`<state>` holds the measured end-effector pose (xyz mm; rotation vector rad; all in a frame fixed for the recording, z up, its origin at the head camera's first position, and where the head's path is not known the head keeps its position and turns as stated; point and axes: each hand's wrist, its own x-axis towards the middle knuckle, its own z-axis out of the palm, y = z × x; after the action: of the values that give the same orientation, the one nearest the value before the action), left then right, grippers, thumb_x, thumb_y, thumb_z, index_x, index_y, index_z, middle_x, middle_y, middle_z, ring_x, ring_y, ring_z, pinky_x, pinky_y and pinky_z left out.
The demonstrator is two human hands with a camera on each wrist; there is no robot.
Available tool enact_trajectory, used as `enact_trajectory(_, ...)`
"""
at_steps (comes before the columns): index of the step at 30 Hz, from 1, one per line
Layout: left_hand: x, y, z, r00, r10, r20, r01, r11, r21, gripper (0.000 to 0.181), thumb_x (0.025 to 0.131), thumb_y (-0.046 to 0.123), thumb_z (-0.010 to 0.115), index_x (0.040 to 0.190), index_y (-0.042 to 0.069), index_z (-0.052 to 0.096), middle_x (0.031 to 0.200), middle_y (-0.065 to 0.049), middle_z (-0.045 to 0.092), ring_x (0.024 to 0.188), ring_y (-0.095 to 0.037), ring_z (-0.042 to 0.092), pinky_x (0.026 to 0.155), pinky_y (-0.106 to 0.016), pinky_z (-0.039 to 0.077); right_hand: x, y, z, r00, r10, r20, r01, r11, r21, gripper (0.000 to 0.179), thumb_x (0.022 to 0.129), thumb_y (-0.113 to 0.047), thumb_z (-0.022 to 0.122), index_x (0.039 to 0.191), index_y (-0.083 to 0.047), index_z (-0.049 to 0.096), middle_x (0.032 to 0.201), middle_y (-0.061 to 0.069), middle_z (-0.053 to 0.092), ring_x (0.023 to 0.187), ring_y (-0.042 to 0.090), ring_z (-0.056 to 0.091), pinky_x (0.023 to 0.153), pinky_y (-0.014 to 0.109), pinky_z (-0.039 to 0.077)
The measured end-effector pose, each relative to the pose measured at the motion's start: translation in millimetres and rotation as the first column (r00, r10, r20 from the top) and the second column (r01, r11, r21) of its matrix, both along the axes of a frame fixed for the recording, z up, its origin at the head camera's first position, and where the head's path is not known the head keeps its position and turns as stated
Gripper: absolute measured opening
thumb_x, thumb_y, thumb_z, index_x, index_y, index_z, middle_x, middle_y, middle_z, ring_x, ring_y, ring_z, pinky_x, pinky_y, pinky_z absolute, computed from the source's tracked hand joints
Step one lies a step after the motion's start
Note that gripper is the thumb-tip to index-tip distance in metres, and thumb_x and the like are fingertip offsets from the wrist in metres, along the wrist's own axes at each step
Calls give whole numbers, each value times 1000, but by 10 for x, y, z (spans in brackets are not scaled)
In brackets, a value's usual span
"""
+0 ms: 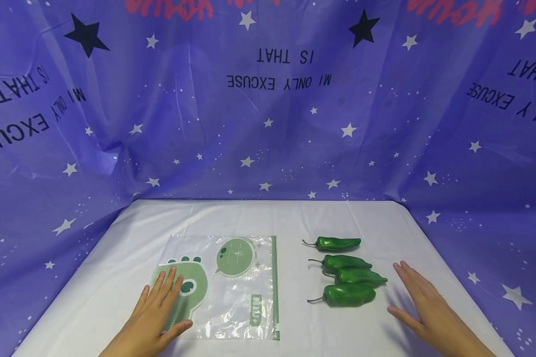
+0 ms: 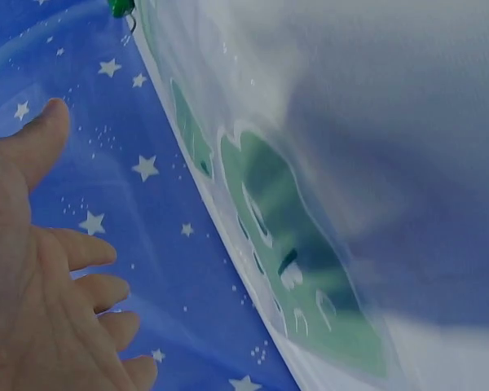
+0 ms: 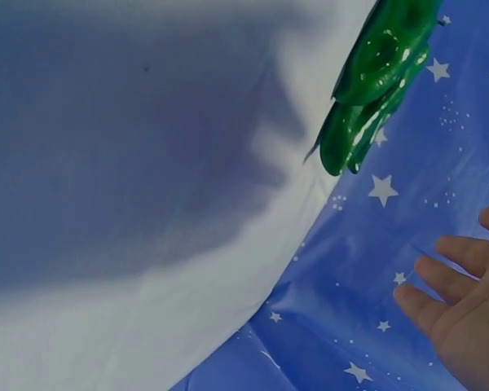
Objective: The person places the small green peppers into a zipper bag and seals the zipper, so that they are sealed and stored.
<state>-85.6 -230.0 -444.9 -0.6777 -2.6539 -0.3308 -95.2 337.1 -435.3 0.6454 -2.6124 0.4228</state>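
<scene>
Hovering your left hand [image 1: 152, 315] above clear bag [image 1: 232, 297]; green peppers [image 1: 357, 276] just left of right hand [image 1: 431, 310]. Fingers straight, both holding nothing. Touch bag lightly, lest creases.

Head view: the left hand [image 1: 158, 305] hides part of the bag [image 1: 232, 307] at the bag's 8 o'clock. Right wrist view: the top edge crops the peppers [image 3: 383, 53] at 1 o'clock, and the right edge crops the right hand [image 3: 473, 326] at 4 o'clock. Left wrist view: the top edge crops a pepper [image 2: 122, 6] at 11 o'clock.
</scene>
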Motion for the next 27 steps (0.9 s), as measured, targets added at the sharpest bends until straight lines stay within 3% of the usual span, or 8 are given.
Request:
enact_trajectory(3, -23, 75, -3, 999, -7, 37, 7, 1000, 1, 91, 83, 44, 69, 151, 7, 20, 157, -12, 10, 143, -23, -3, 110, -30, -13, -21, -30, -14, 1000, -19, 16, 19, 1000, -14, 88, 78, -28, 79, 149, -11, 29, 149, 16, 33, 138, 18, 24, 107, 11, 4)
enact_trajectory(6, -50, 194, 41, 997, -13, 81, 12, 1000, 14, 81, 84, 45, 68, 144, 0, 35, 150, -19, 29, 138, -35, 24, 114, -40, 9, -40, -68, -36, 997, -50, 58, 52, 998, -27, 83, 80, -30, 76, 148, -16, 31, 145, 16, 38, 133, 28, 33, 107, 11, 6)
enact_trajectory(9, -79, 354, 121, 988, -18, 151, 12, 999, 46, 68, 86, 44, 67, 132, -3, 50, 135, -19, 49, 121, -35, 49, 101, -47, 38, -55, -111, -74, 992, -77, 99, 81, 996, -42, 74, 82, -32, 75, 144, -15, 39, 138, 15, 45, 122, 37, 43, 110, 37, 25)
enact_trajectory(12, -117, 527, 189, 981, -34, 193, 17, 996, 91, 55, 87, 40, 67, 122, 0, 58, 116, -10, 61, 104, -26, 60, 85, -44, 49, -69, -143, -125, 989, -95, 111, 102, 993, -60, 65, 81, -32, 75, 136, -13, 47, 128, 11, 52, 114, 37, 48, 89, 56, 41)
enact_trajectory(16, -218, 774, 232, 965, -107, 238, 57, 976, 210, 35, 85, 31, 69, 106, 3, 63, 90, 1, 64, 75, -11, 62, 66, -31, 50, -107, -175, -194, 994, -88, 67, 93, 993, -76, 57, 78, -27, 79, 126, -10, 54, 113, 6, 58, 103, 31, 56, 77, 56, 47)
enact_trajectory(19, -306, 962, 233, 936, -172, 308, 77, 952, 298, 25, 84, 25, 71, 95, 4, 64, 73, 7, 61, 61, -2, 55, 57, -24, 46, -130, -209, -242, 997, -80, 24, 81, 993, -82, 53, 75, -22, 81, 121, -8, 58, 107, 4, 61, 96, 28, 60, 74, 51, 50)
enact_trajectory(22, -369, 1127, 205, 909, -190, 371, 64, 943, 327, 19, 82, 24, 72, 86, 7, 64, 63, 13, 56, 55, 2, 48, 53, -22, 43, -140, -246, -283, 996, -86, 10, 86, 992, -93, 51, 73, -19, 82, 119, -9, 60, 104, 3, 62, 92, 25, 61, 72, 48, 51)
enact_trajectory(27, -457, 1334, 121, 885, -184, 428, 41, 946, 322, 18, 79, 25, 73, 77, 12, 62, 58, 14, 50, 51, 0, 44, 48, -21, 39, -154, -281, -333, 995, -96, 27, 99, 988, -119, 49, 73, -17, 82, 117, -10, 61, 103, 1, 62, 89, 25, 62, 71, 46, 51)
